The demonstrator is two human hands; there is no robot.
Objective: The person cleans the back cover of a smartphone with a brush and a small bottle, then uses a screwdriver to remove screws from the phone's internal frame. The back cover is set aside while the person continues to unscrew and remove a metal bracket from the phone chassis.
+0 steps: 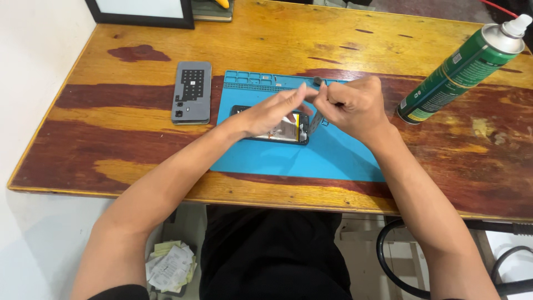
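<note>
Seen from the head camera, a person seated at a worn wooden table [139, 33] works over an opened phone [283, 130] lying on a blue work mat [333, 155]. The phone rests flat near the middle of the mat, its long axis running left to right across the table, one short end toward the left under the left wrist and the other toward the right beneath the meeting fingers; its inner parts face up.

The left hand [272, 111] reaches in from the lower left, fingers extended and drawn together, its fingertips meeting those of the right hand just above the phone's right end. Whether it grips anything between them cannot be told.

The right hand [355, 103] comes from the lower right, curled into a loose fist around a slim dark tool [317, 81], whose rounded top shows above the knuckles and whose shaft slants down toward the phone.

A grey phone back cover [192, 92] lies flat on the wood just left of the mat, long axis pointing away from the person. A green spray can [463, 69] lies tilted at right, white nozzle toward the far right corner. A dark-framed panel [141, 12] stands at the table's far left edge. Crumpled papers [171, 265] lie on the floor below.
</note>
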